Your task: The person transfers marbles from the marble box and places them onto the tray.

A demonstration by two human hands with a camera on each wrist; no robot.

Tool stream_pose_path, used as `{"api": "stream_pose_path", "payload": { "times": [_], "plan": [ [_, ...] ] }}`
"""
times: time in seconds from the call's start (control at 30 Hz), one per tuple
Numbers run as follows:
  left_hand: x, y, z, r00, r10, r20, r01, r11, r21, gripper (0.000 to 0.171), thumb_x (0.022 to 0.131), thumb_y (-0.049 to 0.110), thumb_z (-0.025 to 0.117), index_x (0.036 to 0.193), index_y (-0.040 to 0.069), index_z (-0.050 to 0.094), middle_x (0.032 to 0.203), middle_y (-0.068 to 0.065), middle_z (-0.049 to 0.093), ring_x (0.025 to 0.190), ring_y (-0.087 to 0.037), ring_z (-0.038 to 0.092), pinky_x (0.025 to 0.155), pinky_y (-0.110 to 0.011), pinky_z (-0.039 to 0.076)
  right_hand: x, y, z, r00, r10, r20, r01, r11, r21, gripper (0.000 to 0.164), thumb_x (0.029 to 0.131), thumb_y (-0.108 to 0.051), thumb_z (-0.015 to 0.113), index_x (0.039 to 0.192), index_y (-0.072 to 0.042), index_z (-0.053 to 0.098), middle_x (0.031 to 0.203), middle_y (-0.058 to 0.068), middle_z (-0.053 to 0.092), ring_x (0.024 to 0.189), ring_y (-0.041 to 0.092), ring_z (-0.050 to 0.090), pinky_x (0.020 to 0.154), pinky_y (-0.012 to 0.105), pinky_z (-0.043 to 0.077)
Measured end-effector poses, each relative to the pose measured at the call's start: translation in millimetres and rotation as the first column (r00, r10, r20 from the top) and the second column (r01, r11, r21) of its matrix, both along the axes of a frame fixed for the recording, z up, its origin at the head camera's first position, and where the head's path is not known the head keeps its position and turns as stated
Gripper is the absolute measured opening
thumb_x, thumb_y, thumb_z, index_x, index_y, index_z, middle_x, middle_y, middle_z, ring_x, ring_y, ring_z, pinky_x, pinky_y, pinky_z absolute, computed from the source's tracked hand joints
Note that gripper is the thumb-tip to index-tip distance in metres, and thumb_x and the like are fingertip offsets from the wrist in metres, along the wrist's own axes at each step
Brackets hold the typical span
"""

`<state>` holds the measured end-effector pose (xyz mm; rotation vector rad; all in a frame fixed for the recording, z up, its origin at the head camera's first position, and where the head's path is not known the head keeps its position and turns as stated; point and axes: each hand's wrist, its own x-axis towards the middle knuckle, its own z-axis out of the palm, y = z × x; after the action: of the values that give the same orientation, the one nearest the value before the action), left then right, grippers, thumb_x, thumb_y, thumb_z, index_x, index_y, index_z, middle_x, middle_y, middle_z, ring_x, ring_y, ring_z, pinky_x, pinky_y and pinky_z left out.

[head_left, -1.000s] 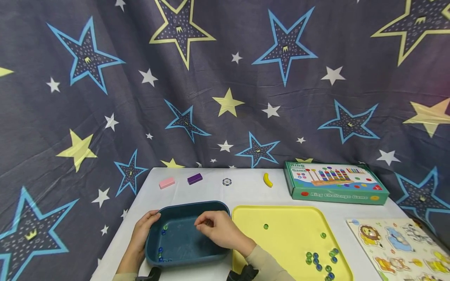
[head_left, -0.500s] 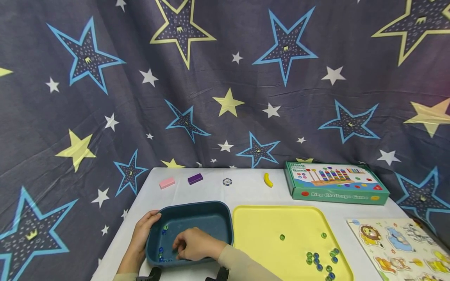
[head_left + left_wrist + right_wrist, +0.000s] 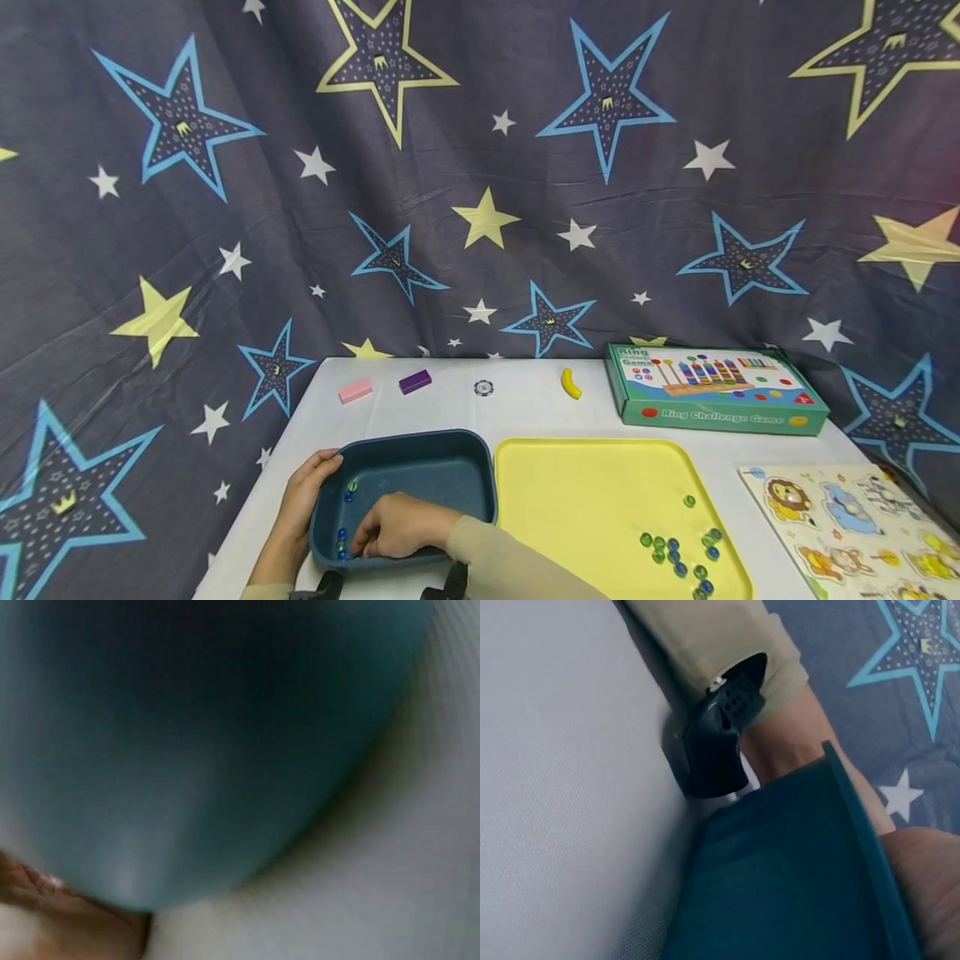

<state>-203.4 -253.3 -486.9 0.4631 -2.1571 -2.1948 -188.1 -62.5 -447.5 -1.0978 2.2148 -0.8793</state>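
A dark teal plastic bin (image 3: 420, 437) stands at the front left of the table. My left hand (image 3: 303, 492) grips its left rim, with the fingers on the outer side. Inside the bin my right hand (image 3: 401, 525) reaches down to the floor, its fingers bent, near the front left corner. The fingertips are beside several glass marbles (image 3: 342, 533), blue and green; whether they pinch one is hidden. Two more marbles (image 3: 350, 490) lie along the left wall. In the left wrist view the bin wall (image 3: 187, 787) fills most of the picture, blurred.
A yellow tray (image 3: 577, 467) with several marbles (image 3: 673, 550) at its right adjoins the bin. Behind lie a pink block (image 3: 356, 391), a purple block (image 3: 415, 382), a poker chip (image 3: 483, 388) and a toy banana (image 3: 571, 384). A game box (image 3: 720, 392) and animal puzzle (image 3: 847, 525) are right.
My right hand has moved left and down into the bin toward the marbles at its front left. A green marble has rolled across the yellow tray to the group at right. My left hand stays put.
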Motion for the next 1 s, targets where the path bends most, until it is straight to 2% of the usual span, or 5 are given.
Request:
{"api": "stream_pose_path", "payload": {
  "times": [0.2,0.33,0.6,0.83,1.0],
  "plan": [
    [-0.8,-1,0.1,1.000,-0.008,-0.013,0.008,1.000,-0.012,0.032,0.086,0.030,0.059,0.106,0.005,0.056,0.097,0.001,0.059,0.091,-0.016,0.053,0.075,-0.026,0.044,-3.0,-6,0.3,1.000,0.023,-0.001,-0.022,0.998,0.061,0.013,0.084,-0.011,0.061,0.089,-0.016,0.072,0.077,-0.014,0.066,0.073,-0.009,0.053,0.070,0.011,0.041],
    [-0.8,-1,0.2,1.000,-0.016,-0.019,0.015,0.999,-0.036,0.033,0.086,0.031,0.058,0.107,0.005,0.056,0.098,0.001,0.059,0.092,-0.016,0.053,0.075,-0.025,0.044,-4.1,-7,-0.9,1.000,0.021,0.022,-0.022,0.998,0.061,0.011,0.084,-0.013,0.062,0.087,-0.015,0.072,0.077,-0.014,0.066,0.075,-0.009,0.053,0.073,0.012,0.041],
    [-0.5,-1,-0.6,1.000,-0.005,-0.004,0.005,1.000,0.000,0.031,0.086,0.030,0.058,0.105,0.006,0.057,0.095,0.001,0.060,0.089,-0.017,0.055,0.073,-0.026,0.046,-3.7,-5,-4.4,0.993,-0.021,0.116,0.018,1.000,0.025,0.012,0.087,-0.016,0.060,0.083,-0.015,0.071,0.072,-0.014,0.063,0.067,-0.005,0.052,0.065,0.014,0.042],
    [-0.6,0,-0.5,1.000,-0.001,0.016,0.001,1.000,-0.005,0.034,0.085,0.031,0.060,0.106,0.005,0.057,0.098,0.000,0.060,0.092,-0.018,0.053,0.075,-0.026,0.045,-2.0,7,-3.5,0.999,-0.033,0.017,0.035,0.995,-0.093,0.007,0.085,-0.014,0.061,0.084,-0.015,0.068,0.066,-0.016,0.057,0.058,-0.005,0.049,0.056,0.014,0.042],
    [-1.9,-1,-0.3,1.000,-0.004,0.016,0.005,1.000,-0.029,0.036,0.086,0.030,0.058,0.110,0.004,0.056,0.099,0.002,0.059,0.093,-0.016,0.052,0.076,-0.025,0.043,1.6,24,2.3,0.996,-0.090,-0.014,0.086,0.980,-0.182,0.004,0.085,-0.014,0.063,0.086,-0.015,0.066,0.068,-0.016,0.057,0.060,-0.005,0.050,0.056,0.015,0.042]
  ]
}}
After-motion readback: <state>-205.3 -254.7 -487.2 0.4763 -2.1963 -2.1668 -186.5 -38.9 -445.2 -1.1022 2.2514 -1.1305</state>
